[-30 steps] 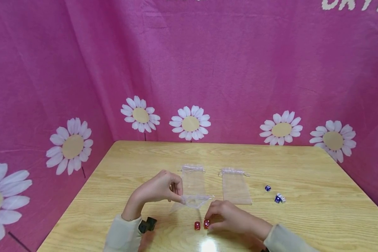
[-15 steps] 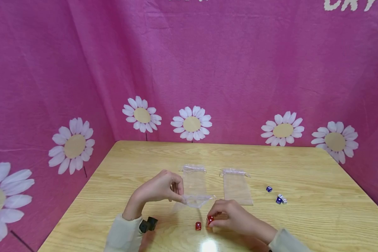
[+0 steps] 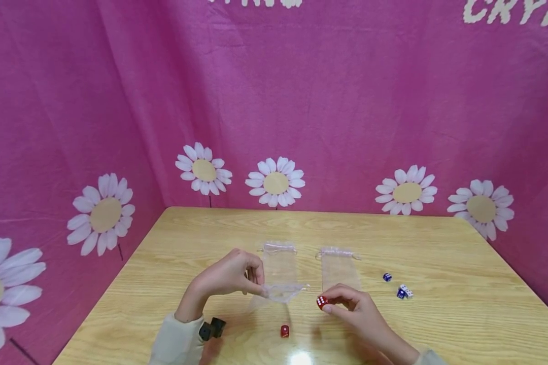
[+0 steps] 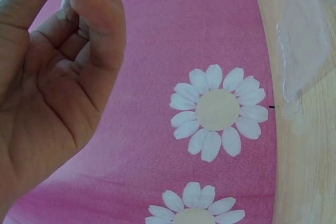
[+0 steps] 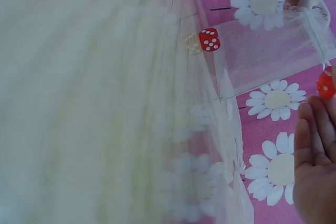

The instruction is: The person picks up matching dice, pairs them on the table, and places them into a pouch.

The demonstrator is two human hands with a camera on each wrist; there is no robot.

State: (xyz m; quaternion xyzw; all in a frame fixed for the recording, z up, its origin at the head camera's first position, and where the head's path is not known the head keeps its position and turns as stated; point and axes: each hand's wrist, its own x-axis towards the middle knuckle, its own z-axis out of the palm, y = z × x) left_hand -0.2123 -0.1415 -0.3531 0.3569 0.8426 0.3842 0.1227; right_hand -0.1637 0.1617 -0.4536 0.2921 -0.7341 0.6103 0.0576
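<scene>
My left hand (image 3: 230, 274) pinches the upper edge of a sheer organza drawstring bag (image 3: 283, 292), which hangs above the table. In the right wrist view the see-through bag (image 5: 268, 56) hangs down from that hand. Between thumb and fingertips my right hand (image 3: 358, 309) holds a red die (image 3: 321, 302) with white pips, raised to the right of the bag's mouth. The same red die (image 5: 326, 83) shows at the right edge of the right wrist view. A second red die (image 3: 285, 331) lies on the table below the bag.
Two more organza bags lie flat behind the hands, one at the left (image 3: 279, 263) and one at the right (image 3: 339, 268). Blue dice (image 3: 387, 277) and a white die (image 3: 407, 291) lie on the right of the wooden table (image 3: 201, 228). A pink flowered cloth (image 3: 324, 101) stands behind.
My right hand has picked up the right-hand red die from the table and lifted it up and to the right. The left hand keeps holding the bag in place.
</scene>
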